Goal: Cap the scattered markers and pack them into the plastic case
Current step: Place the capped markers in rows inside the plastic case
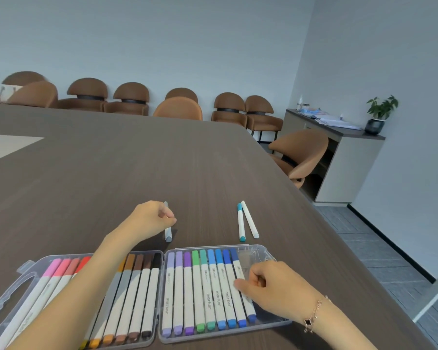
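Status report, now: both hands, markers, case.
Left hand grips grey marker on table. Right hand pinches dark blue marker in open case. Two markers loose, unobstructed.

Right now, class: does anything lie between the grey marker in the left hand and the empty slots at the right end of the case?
Nothing visible blocks it. The grey marker, held by the left hand, has bare table between it and the case.

Open clear plastic case (268, 251) lies flat on dark wood-grain table (137, 160), both halves lined with capped white-barrelled markers; left hand (149, 218) pinches pale grey-blue marker (168, 233) beyond case; right hand (271, 284) grips dark blue marker (238, 269) at row's right end; teal-capped marker (241, 223), white marker (250, 221) lie touching nearby
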`<state>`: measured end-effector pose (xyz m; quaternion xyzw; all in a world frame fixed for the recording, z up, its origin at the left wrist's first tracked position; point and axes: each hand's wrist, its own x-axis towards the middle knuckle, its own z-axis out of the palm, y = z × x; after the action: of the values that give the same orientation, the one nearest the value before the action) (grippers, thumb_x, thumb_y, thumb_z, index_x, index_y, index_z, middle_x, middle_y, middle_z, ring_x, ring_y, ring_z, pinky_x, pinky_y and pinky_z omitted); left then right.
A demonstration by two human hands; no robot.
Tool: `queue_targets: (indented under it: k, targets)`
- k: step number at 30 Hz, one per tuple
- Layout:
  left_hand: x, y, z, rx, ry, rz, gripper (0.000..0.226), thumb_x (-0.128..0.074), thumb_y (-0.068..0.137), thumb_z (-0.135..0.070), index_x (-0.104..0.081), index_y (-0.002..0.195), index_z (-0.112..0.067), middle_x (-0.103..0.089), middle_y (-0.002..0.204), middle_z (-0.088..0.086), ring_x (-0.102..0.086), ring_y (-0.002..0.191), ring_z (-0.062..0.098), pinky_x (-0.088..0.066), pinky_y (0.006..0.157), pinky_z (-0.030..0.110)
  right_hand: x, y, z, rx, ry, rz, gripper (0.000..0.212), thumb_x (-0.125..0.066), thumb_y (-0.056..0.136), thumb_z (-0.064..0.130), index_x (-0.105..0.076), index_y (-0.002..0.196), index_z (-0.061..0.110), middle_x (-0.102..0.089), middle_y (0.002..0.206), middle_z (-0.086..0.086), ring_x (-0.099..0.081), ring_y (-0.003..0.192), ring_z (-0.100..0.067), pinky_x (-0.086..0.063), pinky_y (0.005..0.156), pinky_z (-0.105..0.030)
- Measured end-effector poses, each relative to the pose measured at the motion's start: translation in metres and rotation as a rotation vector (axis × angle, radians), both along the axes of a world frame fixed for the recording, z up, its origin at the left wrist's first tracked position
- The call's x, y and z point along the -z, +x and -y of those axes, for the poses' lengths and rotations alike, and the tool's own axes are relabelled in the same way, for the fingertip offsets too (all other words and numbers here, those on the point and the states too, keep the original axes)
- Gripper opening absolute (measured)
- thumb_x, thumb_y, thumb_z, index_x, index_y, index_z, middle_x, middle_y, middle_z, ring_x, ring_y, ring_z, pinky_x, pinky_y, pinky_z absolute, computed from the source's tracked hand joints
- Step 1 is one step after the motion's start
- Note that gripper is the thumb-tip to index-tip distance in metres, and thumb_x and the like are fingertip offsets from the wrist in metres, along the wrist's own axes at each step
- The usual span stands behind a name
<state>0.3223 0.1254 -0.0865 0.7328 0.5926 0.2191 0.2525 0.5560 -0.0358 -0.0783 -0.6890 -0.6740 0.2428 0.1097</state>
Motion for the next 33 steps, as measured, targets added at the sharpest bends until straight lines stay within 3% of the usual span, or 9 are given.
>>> queue_targets:
  k: [4, 9, 15, 22, 25, 29, 33]
  targets:
    - [-0.01, 0.006, 0.009, 0.19, -0.005, 0.025, 0.012, -0.065, 0.087, -0.028, -0.068, 0.096, -0.022, -0.063, 0.085, -0.008, -0.059, 0.081, 0.005, -0.042, 0.067, 0.014, 0.0, -0.003, 0.0, -0.005, 0.034, 0.049, 0.039, -0.05, 0.091, 0.05, -0.043, 0.062, 0.024, -0.052, 0.058, 0.008, -0.049, 0.053, -0.002, -0.035, 0.048, -0.014]
    - [-0.015, 0.02, 0.023, 0.412, -0.065, 0.026, 0.014, -0.067, 0.084, -0.034, -0.068, 0.097, -0.028, -0.063, 0.088, -0.011, -0.057, 0.078, 0.0, -0.041, 0.063, 0.011, 0.002, 0.0, -0.002, 0.032, 0.144, 0.042, 0.033, -0.052, 0.089, 0.049, -0.052, 0.069, 0.024, -0.052, 0.058, 0.007, -0.046, 0.052, -0.005, -0.04, 0.052, -0.016]
    - [-0.014, 0.036, 0.034, 0.563, -0.11, -0.015, 0.014, -0.064, 0.087, -0.033, -0.072, 0.098, -0.027, -0.062, 0.089, -0.017, -0.055, 0.076, -0.011, -0.044, 0.064, 0.009, 0.006, -0.005, -0.005, 0.031, 0.082, 0.061, 0.029, -0.05, 0.087, 0.057, -0.054, 0.083, 0.028, -0.062, 0.071, 0.008, -0.054, 0.061, -0.003, -0.042, 0.054, -0.017]
    - [-0.009, 0.044, 0.036, 0.533, -0.146, -0.015, 0.016, -0.061, 0.09, -0.027, -0.073, 0.099, -0.021, -0.065, 0.093, -0.014, -0.06, 0.081, -0.005, -0.045, 0.064, 0.006, 0.009, -0.009, -0.005, 0.053, 0.092, 0.131, 0.038, -0.045, 0.087, 0.063, -0.055, 0.084, 0.026, -0.059, 0.07, 0.009, -0.052, 0.061, -0.004, -0.042, 0.056, -0.016]
    - [-0.005, 0.047, 0.037, 0.44, -0.221, 0.071, 0.016, -0.061, 0.09, -0.024, -0.075, 0.096, -0.019, -0.069, 0.089, -0.014, -0.063, 0.085, 0.0, -0.05, 0.072, 0.012, 0.009, -0.012, -0.004, 0.061, 0.106, 0.171, 0.039, -0.041, 0.088, 0.063, -0.051, 0.083, 0.026, -0.052, 0.064, 0.011, -0.049, 0.058, -0.002, -0.042, 0.056, -0.014]
    - [-0.005, 0.045, 0.035, 0.408, -0.311, 0.058, 0.018, -0.06, 0.091, -0.027, -0.075, 0.098, -0.021, -0.072, 0.095, -0.01, -0.066, 0.095, 0.012, -0.055, 0.085, 0.028, 0.013, -0.011, -0.005, 0.079, 0.123, 0.186, 0.04, -0.038, 0.089, 0.064, -0.051, 0.079, 0.027, -0.059, 0.069, 0.01, -0.056, 0.065, -0.003, -0.048, 0.063, -0.015]
    - [-0.005, 0.041, 0.035, 0.391, -0.352, 0.073, 0.017, -0.06, 0.091, -0.027, -0.074, 0.1, -0.022, -0.07, 0.093, -0.015, -0.065, 0.092, 0.005, -0.054, 0.082, 0.019, 0.017, -0.01, -0.006, 0.092, 0.155, 0.194, 0.04, -0.038, 0.09, 0.062, -0.052, 0.076, 0.027, -0.051, 0.06, 0.011, -0.049, 0.056, -0.003, -0.041, 0.056, -0.012]
